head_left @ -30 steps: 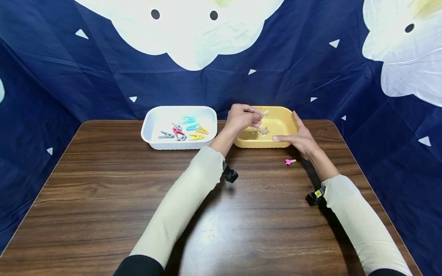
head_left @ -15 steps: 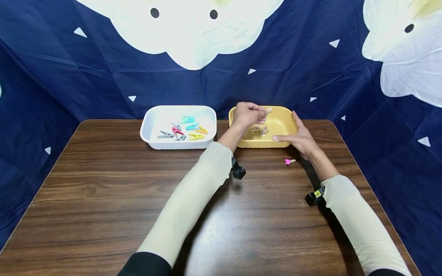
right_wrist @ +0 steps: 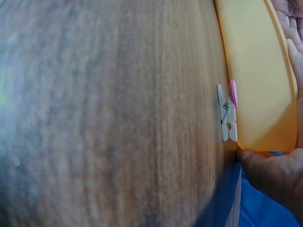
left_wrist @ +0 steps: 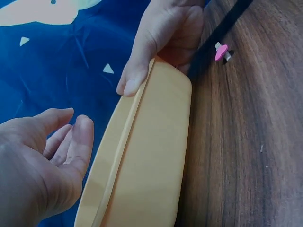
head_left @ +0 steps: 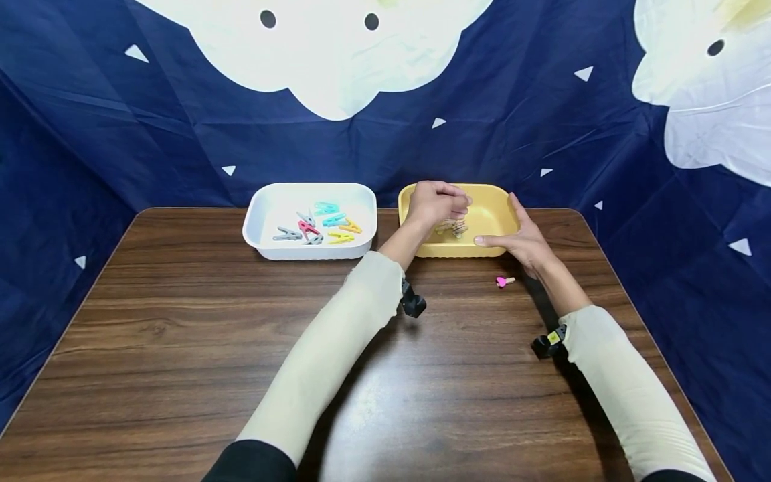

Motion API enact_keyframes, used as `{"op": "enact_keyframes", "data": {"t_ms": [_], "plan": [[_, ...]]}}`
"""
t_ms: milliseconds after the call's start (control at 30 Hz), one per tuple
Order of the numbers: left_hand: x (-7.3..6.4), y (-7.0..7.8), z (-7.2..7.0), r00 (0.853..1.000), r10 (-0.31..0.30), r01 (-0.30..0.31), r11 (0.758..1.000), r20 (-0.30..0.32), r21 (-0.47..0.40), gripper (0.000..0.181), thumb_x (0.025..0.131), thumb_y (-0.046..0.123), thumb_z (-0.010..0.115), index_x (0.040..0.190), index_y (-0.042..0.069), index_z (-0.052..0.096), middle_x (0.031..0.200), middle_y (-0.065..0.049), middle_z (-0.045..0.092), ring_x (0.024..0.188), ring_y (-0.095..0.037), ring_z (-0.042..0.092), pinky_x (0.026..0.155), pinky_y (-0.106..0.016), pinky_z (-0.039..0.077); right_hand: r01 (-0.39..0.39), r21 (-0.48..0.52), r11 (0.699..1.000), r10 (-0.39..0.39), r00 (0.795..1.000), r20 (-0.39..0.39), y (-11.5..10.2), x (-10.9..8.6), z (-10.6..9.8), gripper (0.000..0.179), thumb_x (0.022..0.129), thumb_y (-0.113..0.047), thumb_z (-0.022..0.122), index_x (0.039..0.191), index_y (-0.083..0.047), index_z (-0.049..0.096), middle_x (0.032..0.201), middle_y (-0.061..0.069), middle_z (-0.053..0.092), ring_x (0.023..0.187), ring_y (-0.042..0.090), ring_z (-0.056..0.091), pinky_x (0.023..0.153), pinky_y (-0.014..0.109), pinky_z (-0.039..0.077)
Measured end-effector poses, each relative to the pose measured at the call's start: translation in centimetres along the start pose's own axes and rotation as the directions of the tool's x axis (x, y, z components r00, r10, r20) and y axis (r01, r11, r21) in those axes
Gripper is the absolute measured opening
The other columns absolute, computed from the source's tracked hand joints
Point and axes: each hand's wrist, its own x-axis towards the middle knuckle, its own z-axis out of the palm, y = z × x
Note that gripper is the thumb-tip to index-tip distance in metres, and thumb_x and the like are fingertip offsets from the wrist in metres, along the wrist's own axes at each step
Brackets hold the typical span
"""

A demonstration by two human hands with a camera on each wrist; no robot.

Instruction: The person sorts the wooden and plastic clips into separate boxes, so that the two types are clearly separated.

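My left hand [head_left: 438, 204] hovers over the yellow tray [head_left: 421, 251]. In the left wrist view that left hand [left_wrist: 47, 165] has loosely bent fingers, a gap between thumb and fingertips, and nothing held. Small wooden clothespins [head_left: 459, 229] lie in the tray, partly hidden by the hand. My right hand [head_left: 524, 241] grips the tray's right end, its thumb over the front rim and its fingers along the side. On the table in front of the tray lies a wooden clothespin with a pink heart [head_left: 504, 282]; its spring shows in the right wrist view.
To the left of the yellow tray stands a white tray [head_left: 251, 231] holding several plastic clothespins [head_left: 310, 229] in grey, red, blue and yellow. Both trays stand at the back edge of the wooden table [head_left: 181, 348], before a dark blue curtain [head_left: 181, 140].
My left hand has moved right and farther over the yellow tray and let go of the small clothespin it pinched. The right hand keeps its place on the tray.
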Motion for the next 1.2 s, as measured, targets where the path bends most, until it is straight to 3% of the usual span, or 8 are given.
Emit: {"op": "enact_keyframes", "data": {"t_ms": [133,400,800,933,1100,1200], "plan": [[-0.4,-0.1,0.1,0.999,-0.002,0.002,1.000,0.052,-0.002,0.009,0.097,-0.003,0.085,0.106,-0.005,0.083,0.104,-0.020,0.086,0.072,-0.014,0.078,0.081,-0.033,0.072,0.001,0.007,1.000,-0.001,1.000,0.006,0.0,0.0,0.0,0.147,0.090,-0.025,0.098,0.180,-0.037,-0.016,0.192,-0.003,-0.009,0.177,0.025,0.015,0.145,0.043,0.021],[-1.5,-0.3,0.0,0.991,0.014,-0.014,1.000,0.135,0.004,0.014,0.098,-0.002,0.083,0.112,-0.007,0.082,0.102,-0.020,0.086,0.070,-0.011,0.077,0.102,-0.054,0.068,0.007,0.017,1.000,-0.007,1.000,0.001,-0.1,-0.1,0.1,0.145,0.089,-0.023,0.098,0.181,-0.037,-0.013,0.192,0.000,-0.006,0.176,0.025,0.018,0.145,0.042,0.022],[-3.3,0.0,0.0,0.966,0.052,-0.067,0.997,0.254,0.050,0.017,0.098,-0.003,0.084,0.114,-0.010,0.082,0.103,-0.021,0.085,0.074,-0.017,0.080,0.085,-0.040,0.073,0.023,0.022,0.999,-0.023,1.000,0.008,0.2,0.2,0.1,0.145,0.090,-0.020,0.097,0.181,-0.036,-0.014,0.192,0.001,-0.005,0.175,0.024,0.020,0.144,0.043,0.025],[-3.9,-0.3,0.2,0.951,0.068,-0.088,0.995,0.303,0.052,0.017,0.099,-0.006,0.081,0.115,-0.012,0.081,0.101,-0.020,0.085,0.074,-0.016,0.079,0.080,-0.036,0.072,0.033,0.018,0.999,-0.033,0.999,0.008,0.5,0.3,0.0,0.142,0.092,-0.015,0.094,0.181,-0.035,-0.014,0.193,0.001,-0.005,0.175,0.025,0.021,0.143,0.045,0.027],[-4.9,-1.0,0.4,0.927,0.052,-0.078,0.995,0.372,0.054,0.017,0.099,-0.008,0.078,0.114,-0.015,0.078,0.084,-0.008,0.078,0.072,-0.013,0.075,0.074,-0.029,0.070,0.052,0.024,0.998,-0.052,0.999,0.002,0.5,0.2,0.0,0.136,0.094,-0.010,0.090,0.182,-0.034,-0.011,0.193,-0.001,-0.003,0.173,0.024,0.022,0.142,0.044,0.028],[-5.5,-1.4,0.5,0.915,0.030,-0.064,0.996,0.403,0.069,0.016,0.099,-0.006,0.079,0.113,-0.013,0.079,0.082,-0.010,0.077,0.073,-0.016,0.075,0.078,-0.035,0.071,0.064,0.045,0.997,-0.064,0.998,0.001,0.5,0.2,0.1,0.135,0.095,-0.007,0.089,0.182,-0.033,-0.010,0.193,-0.004,-0.003,0.174,0.023,0.021,0.142,0.041,0.028]]}}
